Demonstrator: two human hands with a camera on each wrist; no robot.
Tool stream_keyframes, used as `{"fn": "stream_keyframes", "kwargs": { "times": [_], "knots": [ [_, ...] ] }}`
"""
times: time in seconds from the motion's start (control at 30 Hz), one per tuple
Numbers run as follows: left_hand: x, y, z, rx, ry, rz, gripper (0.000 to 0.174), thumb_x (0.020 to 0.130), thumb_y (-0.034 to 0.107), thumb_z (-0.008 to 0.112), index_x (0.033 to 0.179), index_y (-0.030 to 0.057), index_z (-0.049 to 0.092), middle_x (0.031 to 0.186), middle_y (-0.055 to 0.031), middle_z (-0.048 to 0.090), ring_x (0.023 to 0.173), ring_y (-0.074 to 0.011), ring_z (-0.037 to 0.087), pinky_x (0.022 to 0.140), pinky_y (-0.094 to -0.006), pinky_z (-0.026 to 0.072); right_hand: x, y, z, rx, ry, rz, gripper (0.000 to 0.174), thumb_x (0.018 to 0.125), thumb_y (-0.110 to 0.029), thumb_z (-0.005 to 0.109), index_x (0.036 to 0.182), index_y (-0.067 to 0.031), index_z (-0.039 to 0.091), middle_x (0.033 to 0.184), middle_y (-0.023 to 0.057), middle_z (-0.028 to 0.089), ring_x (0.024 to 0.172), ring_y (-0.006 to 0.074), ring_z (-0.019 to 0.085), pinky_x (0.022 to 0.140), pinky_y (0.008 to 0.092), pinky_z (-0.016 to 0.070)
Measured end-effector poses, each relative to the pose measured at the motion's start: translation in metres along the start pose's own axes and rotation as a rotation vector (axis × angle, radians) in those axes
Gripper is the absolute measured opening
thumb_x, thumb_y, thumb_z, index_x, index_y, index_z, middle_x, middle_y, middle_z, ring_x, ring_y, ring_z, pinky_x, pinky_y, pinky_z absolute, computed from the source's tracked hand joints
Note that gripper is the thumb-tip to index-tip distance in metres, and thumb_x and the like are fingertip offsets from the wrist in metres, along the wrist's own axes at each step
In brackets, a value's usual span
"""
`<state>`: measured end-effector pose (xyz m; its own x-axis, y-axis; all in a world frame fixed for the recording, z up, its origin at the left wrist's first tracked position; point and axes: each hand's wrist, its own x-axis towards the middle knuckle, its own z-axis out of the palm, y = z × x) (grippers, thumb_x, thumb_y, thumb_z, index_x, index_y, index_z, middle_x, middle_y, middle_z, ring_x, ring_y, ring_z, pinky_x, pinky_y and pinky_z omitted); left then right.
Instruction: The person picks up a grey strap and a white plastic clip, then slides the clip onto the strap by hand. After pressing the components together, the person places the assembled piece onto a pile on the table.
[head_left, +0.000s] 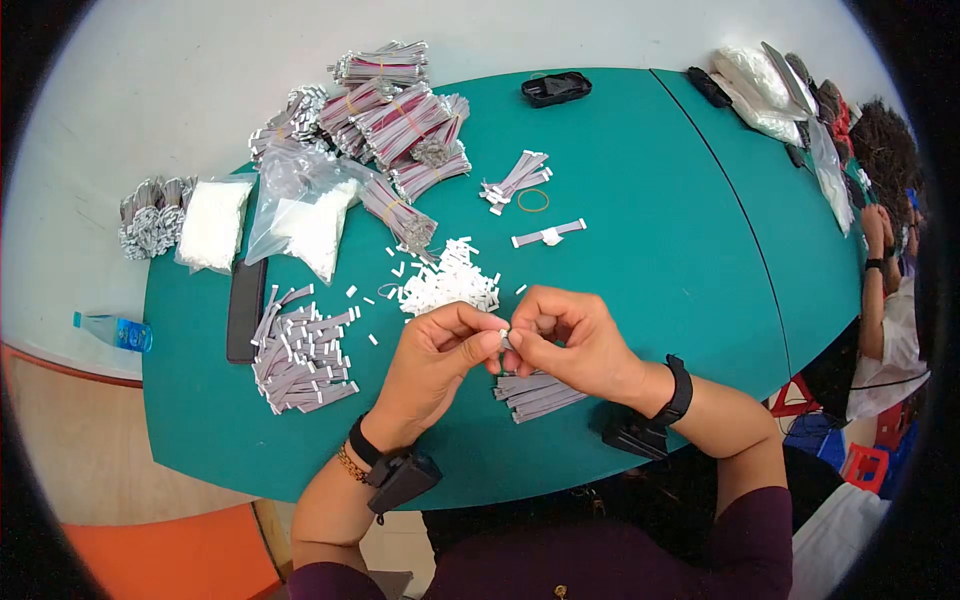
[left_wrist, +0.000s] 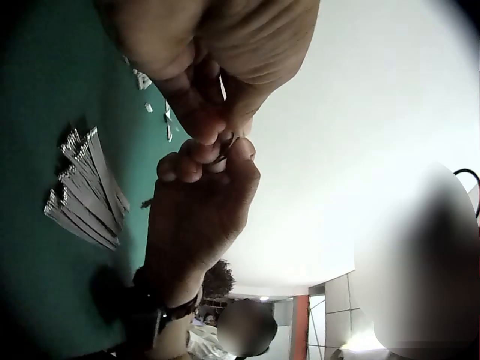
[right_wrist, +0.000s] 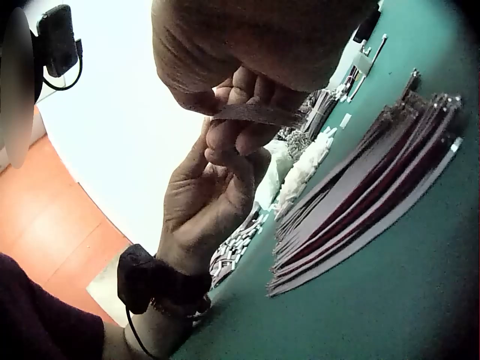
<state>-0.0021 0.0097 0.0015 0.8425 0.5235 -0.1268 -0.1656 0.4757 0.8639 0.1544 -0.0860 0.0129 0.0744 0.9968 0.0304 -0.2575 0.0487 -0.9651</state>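
The right hand (head_left: 575, 340) pinches a grey flat cable (right_wrist: 259, 114) between thumb and fingers, the strip lying across the fingers in the right wrist view. Against it, the left hand (head_left: 440, 370) pinches a small white piece (head_left: 505, 333) at its fingertips, meeting the right fingertips above the table (head_left: 650, 260). Whether piece and cable are already joined cannot be told; the fingers hide the contact.

The person would do well to hold the cable close to its end, so it does not bend, keep the piece square to it, and push straight and evenly. A tilted piece would probably catch at one edge, and a hard squeeze could make it slip away.

Just below the right hand lies a stack of cables (head_left: 540, 397), roughly aligned, so ends should be easy to pick up. Beyond the hands is a heap of white pieces (head_left: 450, 282), handy for the left hand. A loose pile of white-ended cables (head_left: 305, 355) lies to the left. Farther off are a rubber band (head_left: 534, 210), a small bunch of cables (head_left: 515, 182) and, at the far edge, tied bundles (head_left: 400, 125).
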Motion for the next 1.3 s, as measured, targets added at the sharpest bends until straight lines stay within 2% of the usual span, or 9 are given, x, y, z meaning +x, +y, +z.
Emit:
{"fn": "stream_keyframes", "kwargs": {
  "times": [0.2, 0.3, 0.4, 0.5, 0.63, 1.0, 1.2, 1.3],
  "knots": [
    [-0.001, 0.003, 0.005, 0.368, 0.117, 0.193, 0.014, 0.083, 0.005, 0.064, 0.095, -0.0026, 0.062, 0.086, -0.007, 0.064, 0.075, -0.0094, 0.059, 0.066, -0.0214, 0.0478, 0.0, 0.003, -0.001, -0.225, 0.046, -0.076, 0.008, 0.088, -0.006, 0.056, 0.082, -0.0016, 0.053, 0.067, 0.0005, 0.059, 0.056, 0.0029, 0.052, 0.049, 0.0183, 0.041],
    [-0.001, 0.005, 0.004, 0.339, 0.106, 0.184, 0.014, 0.083, 0.005, 0.063, 0.096, -0.0026, 0.063, 0.087, -0.0073, 0.064, 0.077, -0.0097, 0.059, 0.068, -0.0215, 0.0484, 0.0, 0.006, -0.002, -0.189, 0.063, -0.064, 0.009, 0.088, -0.008, 0.057, 0.082, -0.0016, 0.054, 0.067, 0.0003, 0.059, 0.054, 0.0025, 0.051, 0.047, 0.0188, 0.0406],
    [0.0, 0.008, 0.004, 0.281, 0.072, 0.157, 0.014, 0.083, 0.005, 0.063, 0.095, -0.0027, 0.062, 0.088, -0.0078, 0.064, 0.077, -0.0101, 0.06, 0.069, -0.022, 0.0487, 0.0, 0.001, -0.005, -0.221, 0.029, -0.024, 0.008, 0.09, -0.007, 0.055, 0.087, -0.0005, 0.053, 0.072, 0.0036, 0.061, 0.06, 0.0047, 0.054, 0.052, 0.0178, 0.0429],
    [0.0, 0.006, 0.001, 0.244, 0.056, 0.168, 0.014, 0.083, 0.004, 0.063, 0.096, -0.0026, 0.063, 0.088, -0.0077, 0.064, 0.077, -0.0107, 0.06, 0.069, -0.0225, 0.0488, 0.0, 0.003, -0.002, -0.223, 0.054, -0.065, 0.01, 0.089, -0.009, 0.056, 0.083, -0.0017, 0.054, 0.067, 0.0008, 0.06, 0.055, 0.003, 0.051, 0.048, 0.0196, 0.0417],
    [0.0, 0.006, 0.0, 0.231, 0.015, 0.159, 0.013, 0.083, 0.003, 0.063, 0.095, -0.0026, 0.063, 0.088, -0.0081, 0.064, 0.077, -0.0113, 0.06, 0.069, -0.0226, 0.0489, -0.001, 0.0, 0.0, -0.269, 0.042, -0.094, 0.01, 0.089, -0.009, 0.056, 0.084, -0.0015, 0.055, 0.067, 0.0008, 0.06, 0.055, 0.0038, 0.052, 0.048, 0.0199, 0.0426],
    [-0.001, 0.005, 0.004, 0.324, 0.04, 0.261, 0.012, 0.083, 0.001, 0.062, 0.095, -0.0032, 0.063, 0.089, -0.0081, 0.064, 0.08, -0.0108, 0.06, 0.07, -0.0228, 0.0496, -0.001, 0.001, 0.001, -0.246, 0.046, -0.037, 0.01, 0.09, -0.01, 0.055, 0.085, -0.0011, 0.056, 0.067, 0.001, 0.06, 0.054, 0.004, 0.052, 0.048, 0.0189, 0.0425],
    [0.0, 0.007, -0.001, 0.12, 0.084, 0.071, 0.012, 0.083, 0.004, 0.063, 0.093, -0.0021, 0.062, 0.087, -0.0078, 0.064, 0.075, -0.0109, 0.059, 0.069, -0.0229, 0.0477, 0.005, -0.002, 0.003, -0.163, 0.057, 0.015, 0.007, 0.089, -0.009, 0.056, 0.086, -0.0018, 0.057, 0.07, -0.0003, 0.06, 0.057, 0.0018, 0.05, 0.049, 0.0179, 0.0407],
    [0.001, 0.007, -0.004, 0.097, 0.082, 0.064, 0.013, 0.082, 0.004, 0.064, 0.093, -0.0017, 0.062, 0.087, -0.0079, 0.064, 0.074, -0.0108, 0.058, 0.07, -0.0235, 0.0471, 0.005, 0.001, -0.001, -0.218, 0.037, -0.057, 0.006, 0.088, -0.008, 0.057, 0.087, -0.0018, 0.057, 0.07, -0.0013, 0.06, 0.059, 0.0003, 0.047, 0.049, 0.0173, 0.0371]
  ]
}}
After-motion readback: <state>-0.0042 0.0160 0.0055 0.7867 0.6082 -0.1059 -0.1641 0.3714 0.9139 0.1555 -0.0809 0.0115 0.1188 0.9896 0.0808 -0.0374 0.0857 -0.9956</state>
